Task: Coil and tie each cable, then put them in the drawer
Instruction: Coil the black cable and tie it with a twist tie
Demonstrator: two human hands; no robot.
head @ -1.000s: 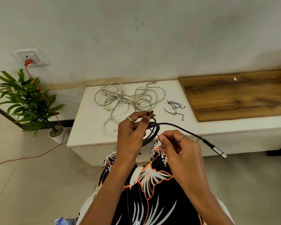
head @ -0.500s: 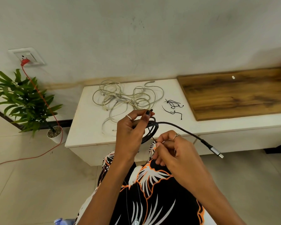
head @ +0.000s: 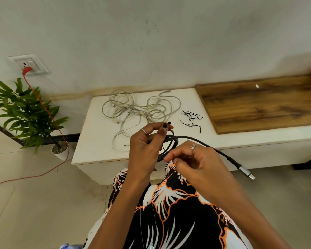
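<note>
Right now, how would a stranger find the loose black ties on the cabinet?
Find the white cabinet against the wall. Between its tangled grey cables and the wooden board lie the black ties: short, thin and dark, unlike the long pale cables.

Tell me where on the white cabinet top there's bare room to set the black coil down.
Bare room: the cabinet top at its left edge and front-left corner, left of the grey cables; and the front strip right of the hands, below the ties and the wood board. Crowded: the back middle, where grey cables sprawl, and the tie patch beside the board.
</note>
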